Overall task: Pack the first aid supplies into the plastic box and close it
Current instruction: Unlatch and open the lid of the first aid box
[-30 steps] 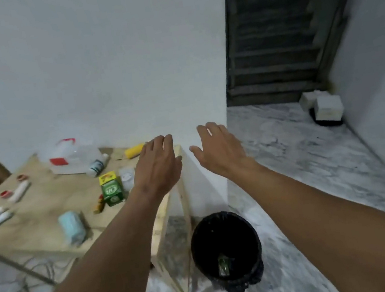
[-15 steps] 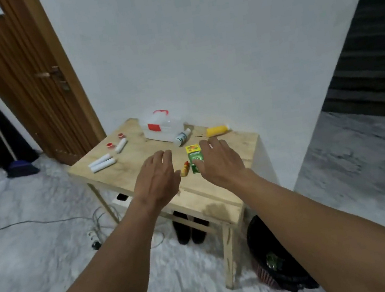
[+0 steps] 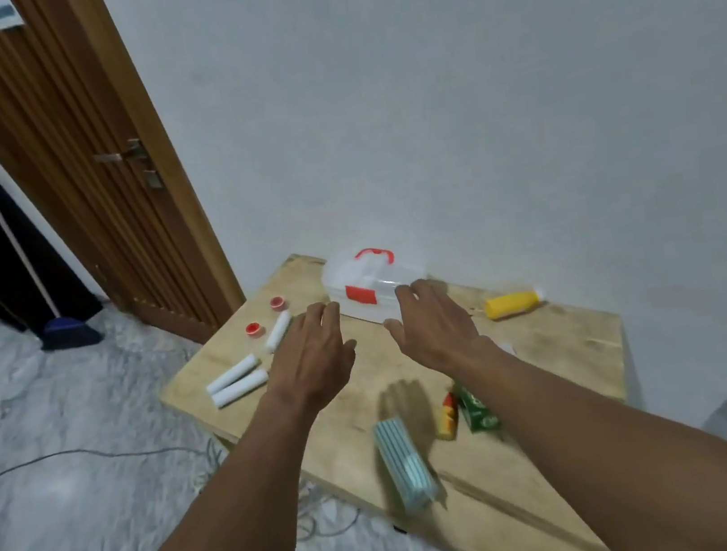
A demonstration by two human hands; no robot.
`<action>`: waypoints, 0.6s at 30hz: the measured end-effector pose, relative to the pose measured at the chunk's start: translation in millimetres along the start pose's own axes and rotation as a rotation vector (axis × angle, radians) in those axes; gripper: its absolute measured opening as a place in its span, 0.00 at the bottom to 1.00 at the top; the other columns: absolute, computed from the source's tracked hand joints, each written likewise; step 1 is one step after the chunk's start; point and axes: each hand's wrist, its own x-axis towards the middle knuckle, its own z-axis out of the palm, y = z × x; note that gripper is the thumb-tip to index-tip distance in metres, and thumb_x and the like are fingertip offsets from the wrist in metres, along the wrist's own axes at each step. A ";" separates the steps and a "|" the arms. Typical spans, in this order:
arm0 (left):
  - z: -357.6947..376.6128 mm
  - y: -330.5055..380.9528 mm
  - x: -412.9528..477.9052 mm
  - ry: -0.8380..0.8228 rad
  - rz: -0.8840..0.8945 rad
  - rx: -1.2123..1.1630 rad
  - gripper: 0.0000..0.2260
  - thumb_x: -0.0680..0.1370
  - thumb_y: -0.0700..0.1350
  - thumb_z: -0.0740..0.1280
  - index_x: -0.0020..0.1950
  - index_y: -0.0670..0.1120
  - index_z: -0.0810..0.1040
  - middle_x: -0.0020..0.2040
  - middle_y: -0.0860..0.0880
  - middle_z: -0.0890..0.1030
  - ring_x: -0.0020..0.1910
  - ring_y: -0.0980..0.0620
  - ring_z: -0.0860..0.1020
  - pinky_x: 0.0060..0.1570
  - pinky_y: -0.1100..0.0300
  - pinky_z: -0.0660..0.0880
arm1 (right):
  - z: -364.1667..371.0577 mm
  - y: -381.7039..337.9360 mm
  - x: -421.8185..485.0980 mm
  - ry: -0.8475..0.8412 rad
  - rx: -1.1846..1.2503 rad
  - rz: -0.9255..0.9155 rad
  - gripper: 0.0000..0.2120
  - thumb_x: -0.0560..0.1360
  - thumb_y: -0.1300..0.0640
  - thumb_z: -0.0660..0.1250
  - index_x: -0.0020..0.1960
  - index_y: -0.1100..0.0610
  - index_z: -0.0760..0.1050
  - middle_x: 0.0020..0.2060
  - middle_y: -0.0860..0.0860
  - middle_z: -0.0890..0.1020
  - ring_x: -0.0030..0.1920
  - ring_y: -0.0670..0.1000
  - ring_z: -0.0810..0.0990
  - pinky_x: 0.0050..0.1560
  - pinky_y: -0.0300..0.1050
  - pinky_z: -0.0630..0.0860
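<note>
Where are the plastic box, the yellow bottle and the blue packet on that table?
plastic box [image 3: 369, 281], head view, on its clear lid.
yellow bottle [image 3: 511, 304], head view, mid-body.
blue packet [image 3: 403, 460], head view, middle of its striped face.

Right hand hides plastic box right end; green carton blurred.

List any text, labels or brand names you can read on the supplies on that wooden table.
No text reads clearly.
Green carton: white markings, too blurred to read.
Small red and yellow tube: print too blurred to read.
Yellow bottle: no label visible.
Clear plastic box with red handle: plain red patch, no lettering visible.
</note>
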 end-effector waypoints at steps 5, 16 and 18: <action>17.0 -45.1 63.0 -0.053 0.052 0.000 0.22 0.80 0.51 0.64 0.71 0.42 0.67 0.68 0.42 0.72 0.63 0.42 0.73 0.56 0.51 0.74 | 23.9 -3.0 61.0 -0.034 0.011 0.062 0.21 0.81 0.47 0.59 0.68 0.59 0.68 0.63 0.57 0.73 0.61 0.60 0.74 0.55 0.55 0.75; 87.7 -130.1 194.3 -0.178 0.464 -0.132 0.23 0.81 0.49 0.64 0.73 0.40 0.66 0.70 0.42 0.70 0.67 0.42 0.71 0.59 0.52 0.70 | 124.4 -51.2 112.6 0.214 0.360 0.612 0.19 0.80 0.46 0.62 0.66 0.53 0.73 0.63 0.50 0.79 0.63 0.51 0.77 0.69 0.54 0.69; 102.3 -143.7 208.7 -0.187 0.551 -0.190 0.23 0.79 0.47 0.67 0.71 0.38 0.69 0.68 0.40 0.72 0.64 0.39 0.73 0.61 0.50 0.71 | 141.1 -69.4 110.3 0.260 0.454 0.764 0.18 0.79 0.48 0.65 0.66 0.53 0.75 0.62 0.49 0.80 0.62 0.50 0.78 0.60 0.44 0.73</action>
